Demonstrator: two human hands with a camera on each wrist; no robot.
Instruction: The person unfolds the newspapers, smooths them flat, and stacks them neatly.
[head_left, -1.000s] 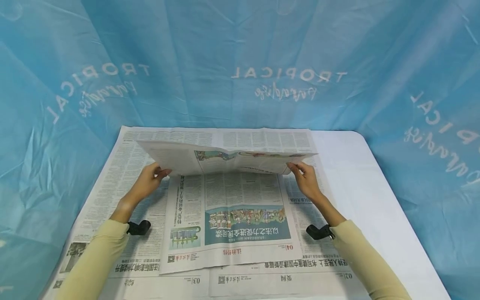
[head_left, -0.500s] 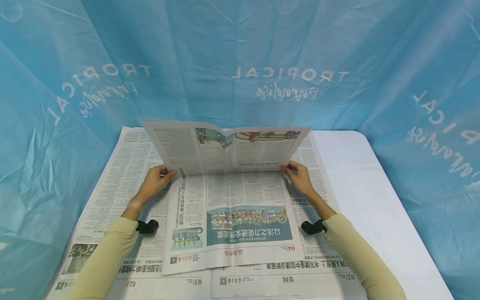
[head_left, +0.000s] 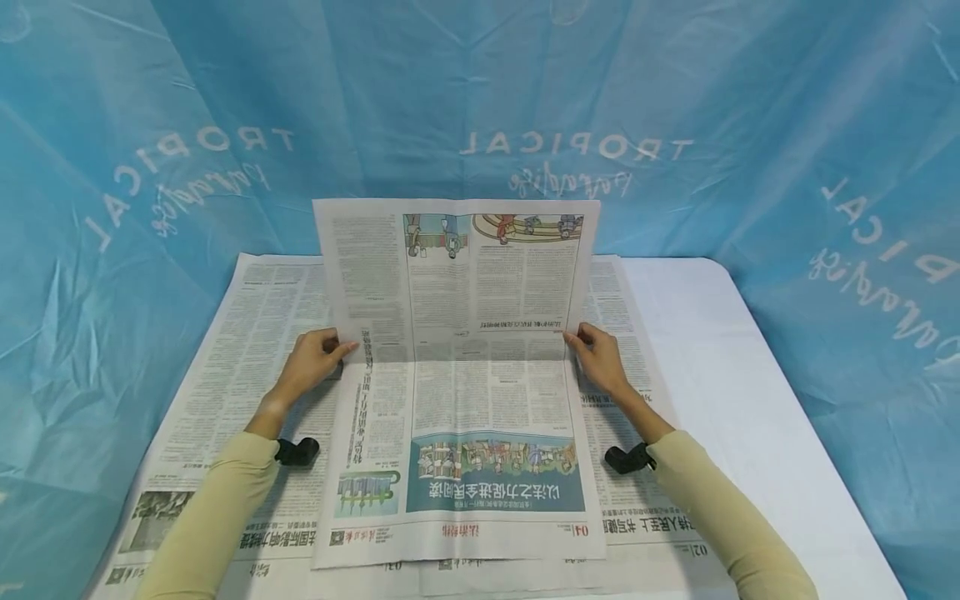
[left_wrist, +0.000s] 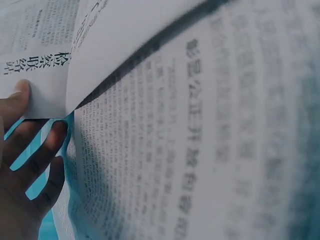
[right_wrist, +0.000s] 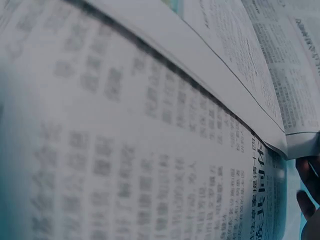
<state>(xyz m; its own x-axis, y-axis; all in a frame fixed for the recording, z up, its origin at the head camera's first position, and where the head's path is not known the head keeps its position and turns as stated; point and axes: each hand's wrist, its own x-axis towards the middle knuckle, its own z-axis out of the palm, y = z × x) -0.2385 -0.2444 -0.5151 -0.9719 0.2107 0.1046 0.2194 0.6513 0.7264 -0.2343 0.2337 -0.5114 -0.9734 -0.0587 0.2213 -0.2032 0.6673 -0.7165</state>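
A newspaper sheet (head_left: 465, 400) with a blue cartoon panel hangs between both hands, creased across the middle. Its upper half rises in front of the curtain, and its lower half slopes down toward the near side. My left hand (head_left: 313, 362) pinches its left edge at the crease, thumb on the near face. On the opposite edge my right hand (head_left: 597, 358) pinches the paper at about the same height. In the left wrist view the left hand (left_wrist: 32, 160) has its thumb over the paper and its fingers behind. Only some dark fingers of the right hand (right_wrist: 307, 190) show in the right wrist view.
Several newspaper pages (head_left: 247, 400) lie spread under the held sheet. They cover much of a white table (head_left: 735, 417), whose right side is bare. A blue curtain (head_left: 465, 100) with printed words stands around the back and sides. Black wrist mounts (head_left: 298, 452) sit at both wrists.
The sheet's far half has swung up from a low, folded-over position to nearly upright, facing me. Its lower half now reaches nearer the front. Both hands moved slightly inward and kept their grip.
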